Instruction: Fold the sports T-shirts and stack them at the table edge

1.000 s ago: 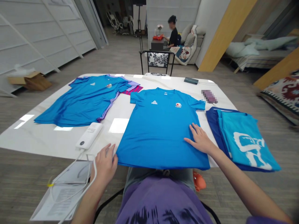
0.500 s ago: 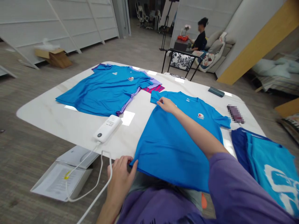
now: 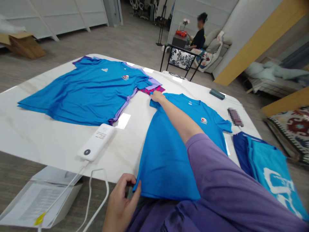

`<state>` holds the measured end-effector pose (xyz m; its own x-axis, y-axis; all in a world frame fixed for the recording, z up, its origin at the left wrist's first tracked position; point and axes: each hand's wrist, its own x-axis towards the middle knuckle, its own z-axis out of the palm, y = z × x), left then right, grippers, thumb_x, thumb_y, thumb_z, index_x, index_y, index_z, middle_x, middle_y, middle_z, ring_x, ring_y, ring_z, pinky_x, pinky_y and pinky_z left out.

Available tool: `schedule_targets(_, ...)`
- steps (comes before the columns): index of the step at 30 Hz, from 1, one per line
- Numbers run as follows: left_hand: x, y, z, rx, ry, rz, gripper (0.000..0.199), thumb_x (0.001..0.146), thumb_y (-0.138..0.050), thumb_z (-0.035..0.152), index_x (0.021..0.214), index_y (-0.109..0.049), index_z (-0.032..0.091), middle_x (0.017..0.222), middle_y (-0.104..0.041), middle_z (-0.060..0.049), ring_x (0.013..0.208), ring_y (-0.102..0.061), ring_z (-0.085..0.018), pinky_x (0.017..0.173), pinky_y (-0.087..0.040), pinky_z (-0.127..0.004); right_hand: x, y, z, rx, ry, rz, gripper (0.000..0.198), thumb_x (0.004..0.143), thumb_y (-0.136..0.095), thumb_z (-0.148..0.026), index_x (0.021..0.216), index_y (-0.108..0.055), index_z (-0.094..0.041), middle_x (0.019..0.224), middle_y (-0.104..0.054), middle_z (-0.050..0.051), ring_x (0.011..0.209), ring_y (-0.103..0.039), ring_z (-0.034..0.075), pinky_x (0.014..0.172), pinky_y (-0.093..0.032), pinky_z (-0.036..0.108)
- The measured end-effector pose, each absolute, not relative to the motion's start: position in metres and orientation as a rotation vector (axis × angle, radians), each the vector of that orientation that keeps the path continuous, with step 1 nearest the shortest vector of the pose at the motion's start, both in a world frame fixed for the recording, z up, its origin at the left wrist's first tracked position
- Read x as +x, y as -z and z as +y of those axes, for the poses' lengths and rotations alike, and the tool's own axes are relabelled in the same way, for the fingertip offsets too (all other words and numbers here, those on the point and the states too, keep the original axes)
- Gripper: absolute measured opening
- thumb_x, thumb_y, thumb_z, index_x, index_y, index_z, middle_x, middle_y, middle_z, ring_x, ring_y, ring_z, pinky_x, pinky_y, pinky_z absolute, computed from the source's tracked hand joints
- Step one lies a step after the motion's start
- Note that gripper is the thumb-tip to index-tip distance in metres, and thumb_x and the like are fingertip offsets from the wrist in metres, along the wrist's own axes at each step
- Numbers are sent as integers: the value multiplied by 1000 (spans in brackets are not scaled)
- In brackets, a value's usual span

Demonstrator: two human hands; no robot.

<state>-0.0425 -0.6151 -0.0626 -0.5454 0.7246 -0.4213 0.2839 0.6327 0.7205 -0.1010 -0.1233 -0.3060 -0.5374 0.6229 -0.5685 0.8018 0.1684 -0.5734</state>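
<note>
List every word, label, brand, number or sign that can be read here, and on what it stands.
No word, brand or number is readable.
Near blue T-shirt: red star on the chest badge; badge lettering and neck print too small.
Left blue T-shirt: chest logo and badge, too small.
White cabled device: printed lines, too small.
Turquoise garment: big white lettering, blurred.
Printed sheet at lower left: blurred.
</note>
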Motion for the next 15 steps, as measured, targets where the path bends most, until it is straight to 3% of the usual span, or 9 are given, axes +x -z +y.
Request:
schedule_targets(2,-40,59,-609,789,-860,2097,15,96,-73,42,89,-61,34,86,-70,-1,79,-74,-31,74,-65,-48,-92,301,-115,1490,1326,2238,36,118,-55,-48,124,-68,-15,135,-77,17,137,-66,33,122,-52,47)
schedule_targets(6,-27,45,-593,885,-989,1975,18,93,-75,34,91,-58,35,86,-68,-1,78,-72,-30,73,-64,-50,-46,279,-88,1798,1758,2054,35,120,-41,-50,129,-60,-23,121,-72,9,115,-69,26,100,-65,44)
schedule_targets(9,-7,33,-575,1066,-1051,1834,21,90,-75,24,94,-58,36,86,-69,-1,78,-73,-29,69,-64,-48,12,261,-65,2056,1982,1902,35,117,-37,-52,131,-56,-27,118,-68,5,109,-67,24,88,-67,42)
schedule_targets(15,46,20,-545,1471,-931,1441,32,86,-72,7,102,-61,32,96,-78,-2,89,-77,-26,76,-64,-46,172,245,-53,2211,1661,2098,49,111,-53,-56,143,-51,-18,108,-67,10,98,-61,26,92,-62,46)
